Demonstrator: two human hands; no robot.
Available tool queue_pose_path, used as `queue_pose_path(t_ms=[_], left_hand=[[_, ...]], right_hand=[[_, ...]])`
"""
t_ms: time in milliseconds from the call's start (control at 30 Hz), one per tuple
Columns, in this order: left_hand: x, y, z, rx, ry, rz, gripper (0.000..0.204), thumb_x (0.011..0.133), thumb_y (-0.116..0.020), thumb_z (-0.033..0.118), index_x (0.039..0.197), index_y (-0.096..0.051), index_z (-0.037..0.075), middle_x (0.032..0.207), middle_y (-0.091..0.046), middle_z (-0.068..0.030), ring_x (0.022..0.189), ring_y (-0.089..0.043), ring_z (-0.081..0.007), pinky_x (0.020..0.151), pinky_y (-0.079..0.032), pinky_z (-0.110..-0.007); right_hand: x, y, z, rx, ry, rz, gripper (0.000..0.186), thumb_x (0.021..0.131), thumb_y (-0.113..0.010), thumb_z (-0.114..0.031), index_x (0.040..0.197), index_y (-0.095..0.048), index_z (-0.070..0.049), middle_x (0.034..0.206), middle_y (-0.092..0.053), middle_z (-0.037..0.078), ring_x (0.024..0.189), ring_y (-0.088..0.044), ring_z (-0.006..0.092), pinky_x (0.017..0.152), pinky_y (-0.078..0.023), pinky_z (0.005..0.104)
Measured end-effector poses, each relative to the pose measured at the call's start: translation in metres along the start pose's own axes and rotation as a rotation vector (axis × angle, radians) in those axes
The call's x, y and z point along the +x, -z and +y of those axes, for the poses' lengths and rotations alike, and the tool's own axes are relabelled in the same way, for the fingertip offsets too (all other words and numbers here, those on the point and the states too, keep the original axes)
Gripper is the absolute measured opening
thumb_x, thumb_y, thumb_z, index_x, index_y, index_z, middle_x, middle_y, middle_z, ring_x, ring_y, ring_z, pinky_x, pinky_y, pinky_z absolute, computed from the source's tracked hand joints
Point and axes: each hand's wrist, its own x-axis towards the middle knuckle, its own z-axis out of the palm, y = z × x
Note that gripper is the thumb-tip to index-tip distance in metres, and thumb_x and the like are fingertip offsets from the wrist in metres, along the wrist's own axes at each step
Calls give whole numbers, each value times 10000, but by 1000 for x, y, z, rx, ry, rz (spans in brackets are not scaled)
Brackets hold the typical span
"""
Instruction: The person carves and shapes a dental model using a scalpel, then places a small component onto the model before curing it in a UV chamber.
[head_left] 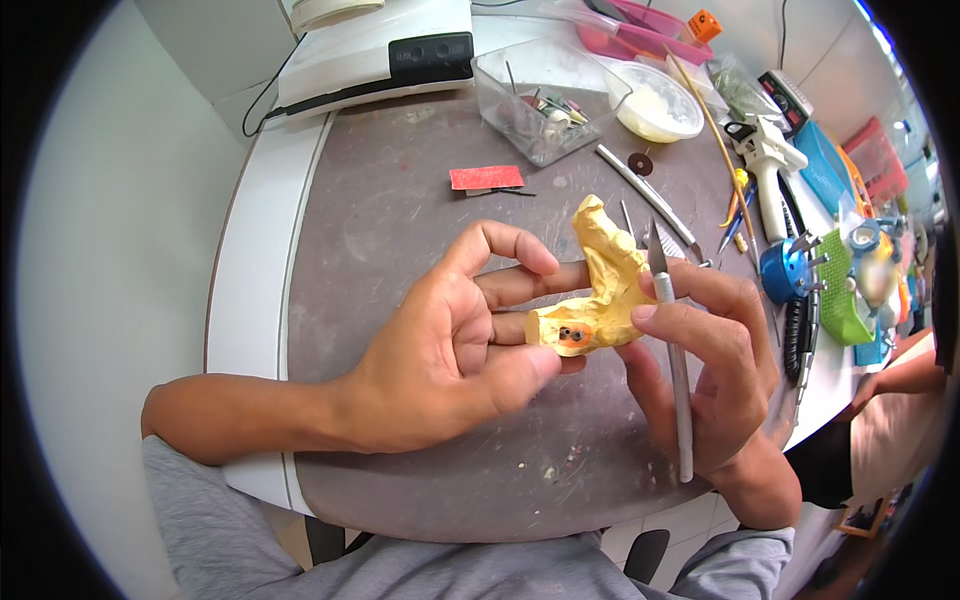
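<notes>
A yellow plaster dental cast (606,290), curved like a jaw arch, is held up over the middle of the table. At its lower left end is an orange-rimmed patch with small dark holes. My left hand (445,345) holds that end, thumb in front and fingers behind, with the index finger lifted off. My right hand (715,360) grips the cast's right side with thumb and fingertips. It also keeps a scalpel-like knife (674,380) with a metal handle between its fingers, blade pointing up and away. The right fingers behind the cast are partly hidden.
A red strip (487,178) lies beyond the hands. Farther back stand a clear bin (545,120) of small tools and a white bowl (655,103). A handpiece (768,180), blue holder (786,268) and green basket (840,290) crowd the right. Another person (900,410) is at far right.
</notes>
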Motion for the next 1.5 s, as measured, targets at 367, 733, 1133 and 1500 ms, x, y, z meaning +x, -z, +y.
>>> queue_pose_path(t_ms=[367,733,1133,1500], left_hand=[[4,1,-2,68,-58,-98,851,854,-650,-93,1513,-156,118,1510,-322,-196,1341,-515,-298,1059,-516,-424],[3,9,-10,505,-486,72,878,808,-732,-103,1490,-218,105,1468,-376,-201,1267,-555,-293,997,-564,-421],[-1,13,-2,866,-649,30,840,785,-776,-82,1460,-287,26,1418,-361,-211,1253,-552,-263,966,-594,-344],[5,18,-1,1015,-817,-8,802,773,-814,-22,1417,-339,29,1368,-419,-248,1169,-571,-238,918,-563,-312]], right_hand=[[5,14,-3,-1,124,-79,299,911,-746,-258,1131,-650,-79,1053,-690,185,1079,-673,354,921,-539,467],[-1,0,-11,403,-17,-55,320,691,-796,29,984,-670,5,858,-699,126,878,-735,274,866,-608,435],[-3,-8,-11,447,-48,-55,255,728,-736,60,956,-626,35,873,-650,154,935,-738,320,912,-594,437],[0,-10,-13,430,-56,-51,238,717,-727,67,935,-638,31,846,-669,150,873,-743,277,877,-619,403]])
